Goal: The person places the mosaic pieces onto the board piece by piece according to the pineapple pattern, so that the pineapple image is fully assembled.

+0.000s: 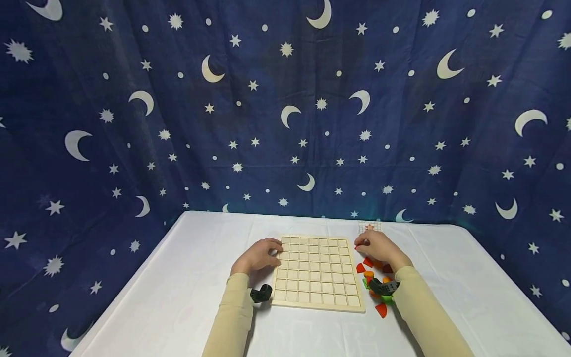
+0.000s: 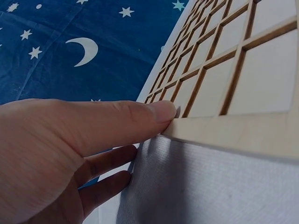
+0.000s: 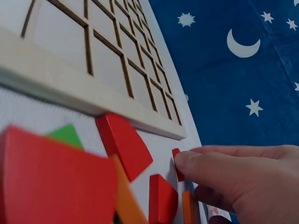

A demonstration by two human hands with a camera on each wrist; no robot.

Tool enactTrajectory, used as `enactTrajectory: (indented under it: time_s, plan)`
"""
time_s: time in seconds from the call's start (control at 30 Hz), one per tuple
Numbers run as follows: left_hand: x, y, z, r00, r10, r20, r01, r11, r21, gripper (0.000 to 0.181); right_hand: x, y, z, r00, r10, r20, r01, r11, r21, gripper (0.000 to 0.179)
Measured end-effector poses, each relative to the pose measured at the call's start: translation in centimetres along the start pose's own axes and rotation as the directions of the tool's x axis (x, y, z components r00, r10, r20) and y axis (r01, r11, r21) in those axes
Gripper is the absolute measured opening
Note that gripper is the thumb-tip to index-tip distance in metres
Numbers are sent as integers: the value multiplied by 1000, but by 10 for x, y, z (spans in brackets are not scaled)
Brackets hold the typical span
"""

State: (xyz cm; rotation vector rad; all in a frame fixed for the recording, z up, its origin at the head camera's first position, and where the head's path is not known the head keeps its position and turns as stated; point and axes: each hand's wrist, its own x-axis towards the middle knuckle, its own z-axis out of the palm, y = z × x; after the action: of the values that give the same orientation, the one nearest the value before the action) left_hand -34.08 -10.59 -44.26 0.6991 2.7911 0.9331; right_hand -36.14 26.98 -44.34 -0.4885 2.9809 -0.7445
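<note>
A square wooden grid board (image 1: 319,308) lies flat on the white table. My left hand (image 1: 257,255) is at its left edge; in the left wrist view the straight thumb (image 2: 161,112) rests against the rim, with other fingers hanging loosely below. Off the board's right side, near its far corner, my right hand (image 1: 379,246) pinches a small red wooden block (image 3: 177,164) between thumb and fingertips. Partly under the right forearm lie several loose blocks, among them a red quarter-round block (image 1: 381,310), an orange block (image 1: 368,273) and a green block (image 3: 66,136).
Behind the right hand lies a small gridded card (image 1: 370,226) with a reddish star-like pattern. A dark blue curtain (image 1: 250,129) with moons and stars hangs behind and beside the white table (image 1: 147,307).
</note>
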Motion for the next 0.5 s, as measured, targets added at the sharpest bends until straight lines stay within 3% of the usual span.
enactTrajectory:
  time_s: [0.2,0.37,0.5]
  plan:
    - [-1,1,0,1000,-6,9,6,1000,-5,39,-1,3,0,1000,4,0,-4,1000,5,20]
    - [-1,0,0,1000,-2,-1,2,1000,-1,39,3,-2,1,997,-14,-80,12,999,-31,17]
    - [-1,2,-1,1000,-7,3,7,1000,-1,38,8,-19,4,990,-56,-129,55,998,-7,15]
